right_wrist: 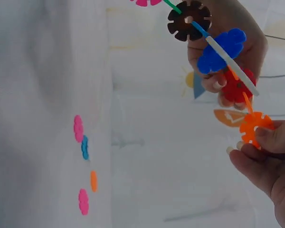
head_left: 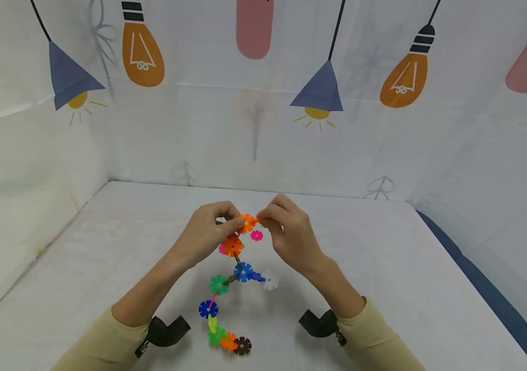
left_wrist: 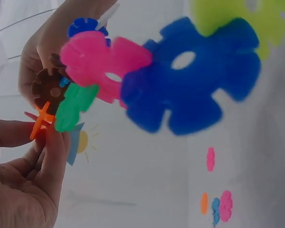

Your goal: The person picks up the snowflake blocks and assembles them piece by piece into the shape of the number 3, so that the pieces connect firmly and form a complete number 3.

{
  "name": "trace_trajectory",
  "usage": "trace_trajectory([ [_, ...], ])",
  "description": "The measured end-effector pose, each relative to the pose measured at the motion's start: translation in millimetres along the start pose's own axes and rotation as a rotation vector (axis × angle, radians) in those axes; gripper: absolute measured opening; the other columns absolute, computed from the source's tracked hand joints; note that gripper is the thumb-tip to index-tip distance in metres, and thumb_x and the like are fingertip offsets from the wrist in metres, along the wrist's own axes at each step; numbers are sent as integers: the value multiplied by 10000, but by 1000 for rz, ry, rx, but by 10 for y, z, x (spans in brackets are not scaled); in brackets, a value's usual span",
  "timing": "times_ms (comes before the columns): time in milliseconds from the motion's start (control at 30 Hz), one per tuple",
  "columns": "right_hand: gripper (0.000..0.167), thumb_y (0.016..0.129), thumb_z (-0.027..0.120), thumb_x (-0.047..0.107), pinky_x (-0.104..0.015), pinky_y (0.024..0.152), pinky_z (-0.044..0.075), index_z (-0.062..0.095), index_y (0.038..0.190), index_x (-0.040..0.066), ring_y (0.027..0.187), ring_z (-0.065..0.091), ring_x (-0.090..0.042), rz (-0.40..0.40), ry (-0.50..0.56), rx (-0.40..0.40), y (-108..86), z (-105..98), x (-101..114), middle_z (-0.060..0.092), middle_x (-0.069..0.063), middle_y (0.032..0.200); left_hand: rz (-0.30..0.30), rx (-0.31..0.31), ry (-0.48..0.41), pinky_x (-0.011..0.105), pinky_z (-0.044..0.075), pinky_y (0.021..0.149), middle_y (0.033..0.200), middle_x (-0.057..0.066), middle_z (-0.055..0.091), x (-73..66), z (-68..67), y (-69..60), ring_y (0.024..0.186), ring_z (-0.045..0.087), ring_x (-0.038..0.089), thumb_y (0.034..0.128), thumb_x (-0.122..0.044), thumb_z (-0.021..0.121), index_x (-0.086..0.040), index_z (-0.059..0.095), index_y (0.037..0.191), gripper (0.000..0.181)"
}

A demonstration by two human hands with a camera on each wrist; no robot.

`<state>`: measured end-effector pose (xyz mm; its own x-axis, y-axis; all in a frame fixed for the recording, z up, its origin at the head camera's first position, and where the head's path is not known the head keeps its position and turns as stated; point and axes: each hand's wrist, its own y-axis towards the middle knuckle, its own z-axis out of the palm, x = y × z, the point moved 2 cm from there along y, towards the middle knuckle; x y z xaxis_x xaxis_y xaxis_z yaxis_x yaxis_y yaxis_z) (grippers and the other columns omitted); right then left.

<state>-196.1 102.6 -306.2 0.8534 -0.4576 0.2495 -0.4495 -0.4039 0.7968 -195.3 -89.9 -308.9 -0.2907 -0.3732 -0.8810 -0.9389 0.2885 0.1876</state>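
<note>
A chain of slotted flower-shaped discs hangs below the hands, with a blue disc point(head_left: 243, 272), a green disc point(head_left: 219, 284) and a brown disc point(head_left: 243, 346) at its lower end. The left hand point(head_left: 208, 229) pinches the chain's top near an orange disc point(head_left: 247, 223). Close beside it, the right hand point(head_left: 292, 234) holds an orange piece by its fingertips, seen in the right wrist view as an orange disc point(right_wrist: 254, 127) joined near a red disc point(right_wrist: 239, 86). A white disc point(head_left: 270, 280) ends a side branch. A large blue disc point(left_wrist: 192, 76) fills much of the left wrist view.
Behind the hands a loose pink disc point(head_left: 256, 235) lies on the white table point(head_left: 360, 247). The right wrist view shows several loose pieces, among them a blue one point(right_wrist: 85, 147) and an orange one point(right_wrist: 93, 181). Printed white cloth point(head_left: 217, 129) encloses the table.
</note>
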Motion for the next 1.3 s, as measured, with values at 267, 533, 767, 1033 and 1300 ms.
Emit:
trace_trajectory([
  [267,93,875,688,-58,-202,677,551,699,849,31,749,584,-120,90,81,34,4,-3,-25,595,-42,837,-10,86,-27,365,581,715,953,83,688,-12,-30,6,814,719,215,980,-304,605,-152,659,1025,167],
  [533,70,869,705,-38,-223,725,587,709,874,31,778,629,-130,105,139,36,-16,46,-73,621,-46,870,-15,90,-57,361,595,709,899,105,695,2,-40,20,748,724,224,980,-245,604,-118,640,1010,136],
  [767,83,882,691,-38,-227,754,588,708,930,28,810,646,-136,129,148,59,-29,65,-141,657,-71,903,-40,97,-74,365,599,709,894,109,707,2,-64,21,762,732,245,978,-251,606,-107,633,1003,148],
  [1033,161,894,688,-8,-249,759,594,702,1037,64,871,658,-139,275,101,201,-76,146,-279,692,-61,997,-39,94,-70,347,610,718,926,161,702,-12,-82,27,766,727,233,972,-232,616,-83,629,1005,154],
  [1300,308,937,651,84,-379,879,584,639,1244,63,1061,651,-251,510,78,503,-214,324,-489,675,-100,1208,-27,99,-53,349,609,721,986,122,641,-22,-92,19,799,732,226,967,-230,624,-90,637,1009,148],
])
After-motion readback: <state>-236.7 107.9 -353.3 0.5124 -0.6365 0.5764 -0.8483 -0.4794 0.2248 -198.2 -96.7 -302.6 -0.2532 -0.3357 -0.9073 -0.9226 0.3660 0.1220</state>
